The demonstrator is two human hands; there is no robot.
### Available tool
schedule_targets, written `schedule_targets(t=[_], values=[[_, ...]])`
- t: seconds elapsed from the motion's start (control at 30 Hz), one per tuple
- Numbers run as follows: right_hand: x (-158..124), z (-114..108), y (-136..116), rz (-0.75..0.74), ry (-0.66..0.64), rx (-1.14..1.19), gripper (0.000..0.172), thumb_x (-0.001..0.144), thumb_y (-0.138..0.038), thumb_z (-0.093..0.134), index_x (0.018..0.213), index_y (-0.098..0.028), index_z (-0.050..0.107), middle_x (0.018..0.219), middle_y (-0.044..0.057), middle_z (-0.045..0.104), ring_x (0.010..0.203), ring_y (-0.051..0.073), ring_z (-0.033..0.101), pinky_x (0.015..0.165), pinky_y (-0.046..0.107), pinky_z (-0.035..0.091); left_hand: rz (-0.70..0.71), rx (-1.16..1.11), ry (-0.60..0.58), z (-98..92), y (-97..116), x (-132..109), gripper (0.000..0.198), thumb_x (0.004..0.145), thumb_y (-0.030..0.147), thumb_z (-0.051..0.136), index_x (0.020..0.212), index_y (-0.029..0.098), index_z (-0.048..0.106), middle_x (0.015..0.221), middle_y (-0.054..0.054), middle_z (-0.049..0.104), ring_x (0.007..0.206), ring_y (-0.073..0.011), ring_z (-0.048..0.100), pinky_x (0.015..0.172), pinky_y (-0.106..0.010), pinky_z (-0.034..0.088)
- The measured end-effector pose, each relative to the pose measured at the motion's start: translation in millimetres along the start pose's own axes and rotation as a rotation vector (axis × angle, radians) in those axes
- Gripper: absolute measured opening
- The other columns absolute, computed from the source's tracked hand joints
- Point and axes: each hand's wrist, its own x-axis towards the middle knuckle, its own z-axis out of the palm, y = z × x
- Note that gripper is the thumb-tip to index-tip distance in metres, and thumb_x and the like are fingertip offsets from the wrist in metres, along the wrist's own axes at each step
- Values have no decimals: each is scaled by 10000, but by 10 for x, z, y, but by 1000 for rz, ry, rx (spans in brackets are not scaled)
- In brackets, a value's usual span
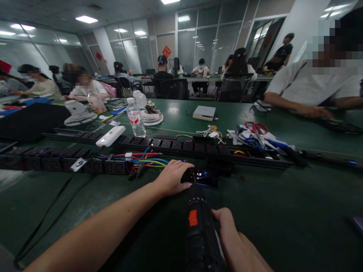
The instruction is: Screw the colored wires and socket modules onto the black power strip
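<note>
My right hand (235, 241) is wrapped round a black electric screwdriver (200, 230) with an orange switch, its tip pointing away from me at a small black module (200, 176) with lit indicators. My left hand (172, 175) presses down on the left end of that module, fingers curled over it. Just beyond lies a long black power strip (181, 145) with coloured wires (144, 158) spilling out of its open section.
On the green table (297, 211) stand a water bottle (136, 119), two small white fans (151, 117), a white box (204, 112), red-handled scissors (256, 127) and a white device (110, 136). A person in a white shirt (312, 87) sits at right; others sit at farther tables.
</note>
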Motion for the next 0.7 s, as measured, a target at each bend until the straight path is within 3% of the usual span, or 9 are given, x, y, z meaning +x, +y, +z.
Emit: schedule_targets(t=[0.17,0.33,0.57,0.7], values=[[-32,-22,-11,9,-23,-26,284,959,-394,352,1010,-200,554,782,60,683,765,248,696,752,365,549,3,14,11,7,-7,2,563,739,250,723,1252,202,496,1233,-59,620,1100,-236,552,966,-388,380],[-49,-25,46,-12,-33,-84,281,948,-411,380,1092,-207,509,897,66,705,859,242,694,778,314,546,10,19,5,0,-9,0,566,739,257,721,1253,196,494,1220,-56,625,1084,-237,556,957,-384,384],[-49,15,-22,-9,-3,-93,356,970,-339,221,1026,-183,536,832,90,707,836,245,694,777,353,539,9,9,9,-13,-4,0,555,740,255,718,1246,202,496,1218,-55,628,1082,-237,560,954,-390,384],[-78,34,-18,-23,11,-121,272,923,-355,377,1088,-193,520,887,80,710,784,255,697,714,356,549,4,9,4,-16,3,0,557,747,262,716,1254,204,492,1221,-60,627,1091,-241,560,957,-394,385]])
